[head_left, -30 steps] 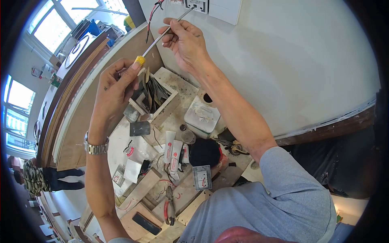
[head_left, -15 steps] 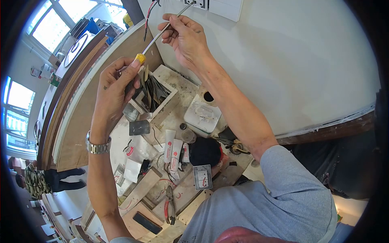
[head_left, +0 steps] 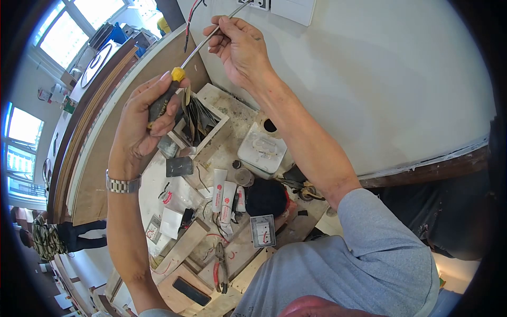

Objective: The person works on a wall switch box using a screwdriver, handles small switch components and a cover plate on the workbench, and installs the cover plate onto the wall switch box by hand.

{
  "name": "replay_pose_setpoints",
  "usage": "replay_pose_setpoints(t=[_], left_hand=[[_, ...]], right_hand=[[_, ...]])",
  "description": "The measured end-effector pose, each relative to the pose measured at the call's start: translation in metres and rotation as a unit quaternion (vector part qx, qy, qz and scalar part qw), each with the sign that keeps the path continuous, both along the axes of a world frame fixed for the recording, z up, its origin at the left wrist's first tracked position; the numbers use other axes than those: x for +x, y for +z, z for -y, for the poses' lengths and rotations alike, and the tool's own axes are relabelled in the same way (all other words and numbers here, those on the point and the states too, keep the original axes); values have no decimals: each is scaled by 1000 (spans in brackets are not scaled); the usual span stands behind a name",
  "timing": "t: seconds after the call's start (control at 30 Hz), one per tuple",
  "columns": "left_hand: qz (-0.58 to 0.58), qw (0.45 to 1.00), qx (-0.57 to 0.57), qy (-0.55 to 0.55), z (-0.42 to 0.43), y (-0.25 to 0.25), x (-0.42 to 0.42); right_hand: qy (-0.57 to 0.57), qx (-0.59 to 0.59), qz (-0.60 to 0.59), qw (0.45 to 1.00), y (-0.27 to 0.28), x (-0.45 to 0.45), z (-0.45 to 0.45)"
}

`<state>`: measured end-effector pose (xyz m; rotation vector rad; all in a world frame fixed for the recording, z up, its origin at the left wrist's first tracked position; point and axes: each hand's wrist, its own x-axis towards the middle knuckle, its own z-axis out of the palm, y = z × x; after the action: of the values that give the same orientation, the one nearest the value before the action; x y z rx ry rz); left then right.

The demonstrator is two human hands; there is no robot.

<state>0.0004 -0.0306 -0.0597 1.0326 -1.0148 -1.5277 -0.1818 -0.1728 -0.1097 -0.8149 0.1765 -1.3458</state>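
Note:
A screwdriver [head_left: 166, 100] with a black and yellow handle and a long metal shaft slants up to a wall socket [head_left: 260, 4] at the top edge. Its tip reaches the socket's lower left part; the fit there is too small to make out. My left hand [head_left: 148, 111] is closed around the handle, thumb along its side. Near the upper end, my right hand [head_left: 243, 50] pinches the shaft between thumb and forefinger, the other fingers loosely curled. Red and black wires [head_left: 189, 24] hang from the wall, left of my right hand.
Below my hands a cluttered work surface holds a wooden box of sanding sheets [head_left: 203, 124], a white tub [head_left: 262, 153], tubes [head_left: 227, 201], a black cap [head_left: 266, 197], a switch box [head_left: 262, 231], pliers [head_left: 220, 268] and a phone [head_left: 191, 291]. Another person [head_left: 68, 235] stands at far left.
My left hand has shifted slightly left and its fingers have loosened around the handle, showing more of it. The right hand has barely moved on the shaft.

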Motion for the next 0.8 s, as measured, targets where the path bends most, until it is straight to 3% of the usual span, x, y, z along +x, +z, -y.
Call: replay_pose_setpoints(t=[0.03,0.17,0.27,0.3,0.33,0.37,0.43,0.47,0.53,0.63,0.67,0.73,0.77,0.8], left_hand=[[-82,995,35,-36,0,1,2],[-138,986,79,-47,1,13,5],[-32,998,40,-27,2,20,6],[159,987,-22,16,2,21,6],[343,934,-82,56,3,21,6],[343,934,-82,55,4,18,5],[550,762,-317,126,3,7,1],[550,762,-317,126,1,3,-3],[724,503,-437,177,-5,-2,-14],[746,494,-407,182,-7,-4,-19],[746,494,-407,183,-7,-3,-19],[520,800,-271,123,-5,2,-17],[521,800,-271,123,-4,11,-15],[310,941,-130,43,-4,26,-13]], right_hand=[[1,0,0,1000,1,1,0],[8,2,19,1000,2,1,2],[26,1,29,999,2,-1,2],[33,3,31,999,2,-1,1],[32,4,32,999,3,-2,1],[36,5,35,999,3,-3,-1],[41,5,40,998,3,-3,-1],[44,12,43,998,3,-3,-2],[49,17,46,998,4,-1,-5],[39,33,40,998,1,2,-6],[34,26,37,998,-1,2,-3],[31,20,35,999,2,-1,-3],[32,24,39,998,2,-2,-3],[33,28,42,998,4,-4,-3]])
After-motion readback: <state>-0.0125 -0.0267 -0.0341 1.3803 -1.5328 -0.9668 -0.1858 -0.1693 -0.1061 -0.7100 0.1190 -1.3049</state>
